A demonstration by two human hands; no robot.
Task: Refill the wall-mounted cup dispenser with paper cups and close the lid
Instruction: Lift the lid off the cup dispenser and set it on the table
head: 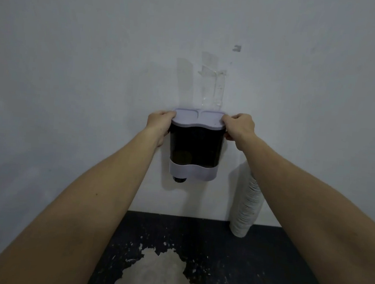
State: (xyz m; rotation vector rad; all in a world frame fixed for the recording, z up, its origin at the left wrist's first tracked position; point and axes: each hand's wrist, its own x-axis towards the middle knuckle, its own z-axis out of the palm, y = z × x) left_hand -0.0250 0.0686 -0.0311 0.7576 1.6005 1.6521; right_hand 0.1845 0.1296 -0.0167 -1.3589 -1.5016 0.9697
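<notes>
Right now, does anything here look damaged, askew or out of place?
Yes. Peeling clear tape strips hang on the wall above the dispenser, and the floor coating has worn off in a large pale patch. The cup stack leans against the wall. The lid sits level.

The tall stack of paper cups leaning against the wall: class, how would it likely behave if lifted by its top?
The stack of paper cups already leans on the wall, so it would probably tip. Nested cups may slide apart. It likely weighs little.

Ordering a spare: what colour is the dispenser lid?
Pale lilac-grey lid; head view shows it best.
</notes>
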